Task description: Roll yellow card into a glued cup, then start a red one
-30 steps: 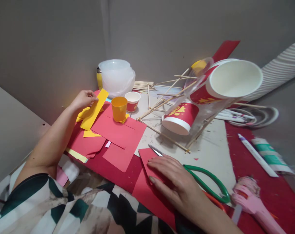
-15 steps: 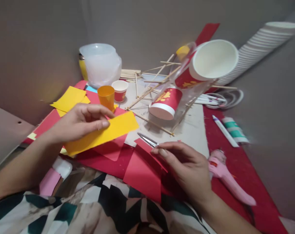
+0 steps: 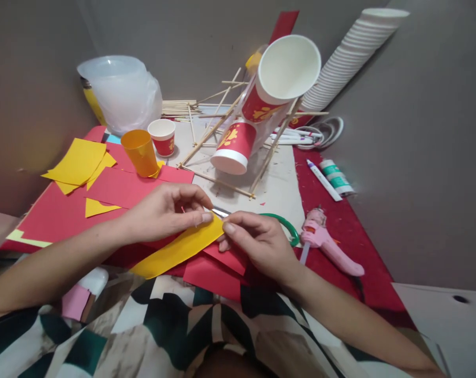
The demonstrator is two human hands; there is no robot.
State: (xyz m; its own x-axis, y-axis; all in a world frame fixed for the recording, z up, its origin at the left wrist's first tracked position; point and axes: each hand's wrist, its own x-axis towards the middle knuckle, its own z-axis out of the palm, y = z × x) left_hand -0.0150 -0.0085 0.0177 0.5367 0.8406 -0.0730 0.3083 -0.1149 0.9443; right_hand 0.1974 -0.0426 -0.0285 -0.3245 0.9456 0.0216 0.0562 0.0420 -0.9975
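Observation:
A strip of yellow paper slants up to the right in front of me. My left hand is closed on its upper edge, thumb in front. My right hand pinches the strip's right end between thumb and fingers. Just behind that end show the blades of scissors; a green scissor handle sticks out past my right hand, which hides the middle. Under my right hand lie red paper pieces.
A stick frame carries red-and-white paper cups. Left stand an orange cup, a small paper cup and yellow sheets. Right lie a pink glue gun and a marker. A cup stack leans behind.
My hands have come together, and my right hand now pinches the yellow strip's right end. The view has shifted right, and the green scissor handle has come into sight.

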